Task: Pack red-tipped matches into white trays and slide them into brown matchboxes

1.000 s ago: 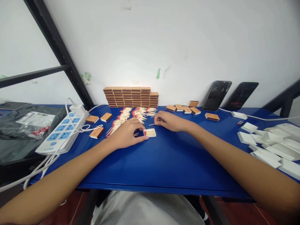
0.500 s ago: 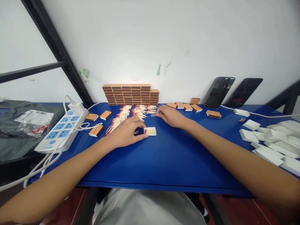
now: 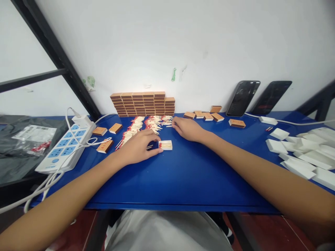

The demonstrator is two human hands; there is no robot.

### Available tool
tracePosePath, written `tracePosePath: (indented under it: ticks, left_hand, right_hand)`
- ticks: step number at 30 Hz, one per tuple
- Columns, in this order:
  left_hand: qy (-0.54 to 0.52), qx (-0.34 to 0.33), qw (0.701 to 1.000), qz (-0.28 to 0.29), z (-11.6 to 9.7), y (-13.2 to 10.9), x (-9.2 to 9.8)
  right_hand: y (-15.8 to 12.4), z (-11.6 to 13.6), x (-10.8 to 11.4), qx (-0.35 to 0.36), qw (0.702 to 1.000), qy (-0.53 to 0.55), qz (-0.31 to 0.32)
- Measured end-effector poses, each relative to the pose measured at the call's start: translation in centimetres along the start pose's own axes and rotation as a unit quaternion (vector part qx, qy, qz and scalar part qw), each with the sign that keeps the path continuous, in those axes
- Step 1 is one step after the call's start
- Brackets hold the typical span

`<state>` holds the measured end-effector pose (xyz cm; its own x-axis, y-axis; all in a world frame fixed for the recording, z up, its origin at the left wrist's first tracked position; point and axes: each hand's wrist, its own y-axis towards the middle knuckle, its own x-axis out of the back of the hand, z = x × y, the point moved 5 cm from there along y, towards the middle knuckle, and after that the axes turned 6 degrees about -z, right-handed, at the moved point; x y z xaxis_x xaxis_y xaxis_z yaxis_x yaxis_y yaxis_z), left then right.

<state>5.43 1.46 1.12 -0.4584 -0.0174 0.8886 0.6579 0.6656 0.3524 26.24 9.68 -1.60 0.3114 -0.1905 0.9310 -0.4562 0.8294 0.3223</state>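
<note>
My left hand (image 3: 142, 146) rests on the table with thumb and fingers closed on the left end of a small white matchbox tray (image 3: 169, 146). Some red-tipped matchsticks lie inside the tray. At the right edge of the loose matchsticks (image 3: 153, 123), my right hand (image 3: 187, 128) has its fingertips pinched together on the end of a matchstick (image 3: 169, 126). The rest of that grip is hidden by the fingers. Another long heap of matchsticks (image 3: 132, 130) lies behind my left hand, heads mostly to the left.
Closed matchboxes are stacked in a wall (image 3: 141, 104) at the back. Several single matchboxes (image 3: 208, 116) lie right and left. White empty trays (image 3: 311, 150) pile up at the right. Two phones (image 3: 243, 98) lean on the wall. A power strip (image 3: 66, 144) with cables lies left.
The whole view has shifted slightly. My right fingertips have closed in on the matchsticks at the pile's right edge. My left hand keeps its hold on the tray.
</note>
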Motion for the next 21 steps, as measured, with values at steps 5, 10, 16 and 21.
tracePosePath:
  ticks: [5, 10, 16, 21]
  left_hand:
    - [0.003, 0.0, 1.0, 0.005, -0.11, 0.01, 0.08]
    - [0.005, 0.0, 1.0, 0.004, 0.0, -0.02, 0.03]
    - [0.013, -0.007, 1.0, 0.0, 0.08, 0.04, 0.01]
    - [0.011, -0.013, 1.0, -0.006, 0.27, 0.16, 0.0]
  right_hand:
    - [-0.03, 0.29, 0.22, -0.001, 1.0, -0.01, 0.001]
    - [0.01, 0.11, -0.02, 0.001, 1.0, -0.02, 0.002]
    - [0.04, 0.15, -0.02, -0.006, 1.0, -0.022, -0.001]
    - [0.07, 0.28, 0.06, -0.011, 1.0, -0.02, 0.003]
